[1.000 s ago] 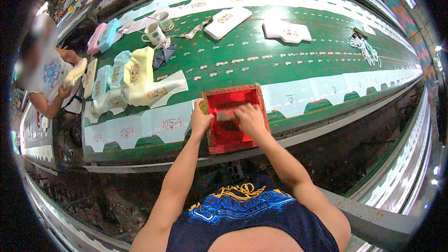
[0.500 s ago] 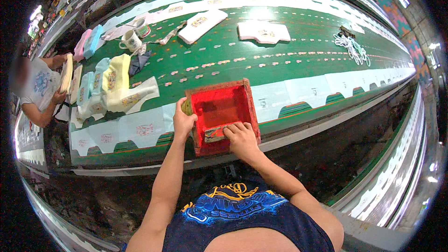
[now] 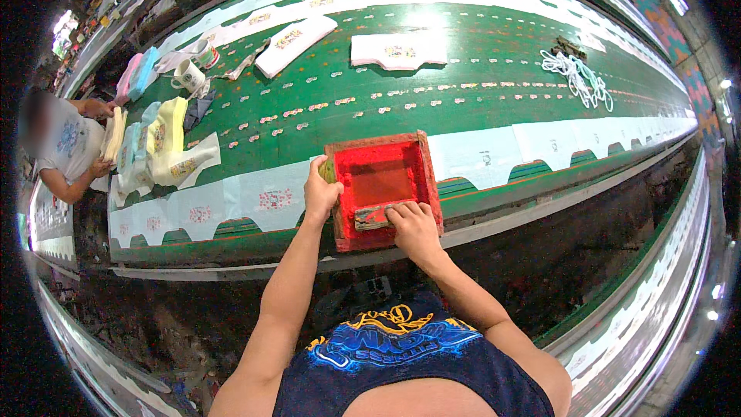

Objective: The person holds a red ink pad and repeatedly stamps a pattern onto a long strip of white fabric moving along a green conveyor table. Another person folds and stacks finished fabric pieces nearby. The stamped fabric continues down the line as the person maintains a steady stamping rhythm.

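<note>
A wooden screen-printing frame [image 3: 429, 185] with a red-inked mesh lies over the row of pale cloth pieces [image 3: 471, 158] along the table's near edge. My left hand [image 3: 322, 191] grips the frame's left side, its thumb over the rim. Inside the frame, at the near end of the mesh, my right hand [image 3: 414, 228] holds a squeegee [image 3: 372, 218] smeared with ink. Left of the frame, several cloth pieces carry a red print [image 3: 275, 198]. The cloth beneath the frame is hidden.
On the green table [image 3: 309, 120] are white printed stacks [image 3: 399, 49], a mug [image 3: 187, 76], coloured cloth piles [image 3: 171, 127] and a tangle of white cord [image 3: 579, 81]. A co-worker [image 3: 65, 139] handles a cloth stack at the left end. A pale rail [image 3: 494, 225] runs along the near edge.
The frame, with both hands on it, has moved right along the cloth row. Another red-printed piece now shows at its left. My view has shifted too.
</note>
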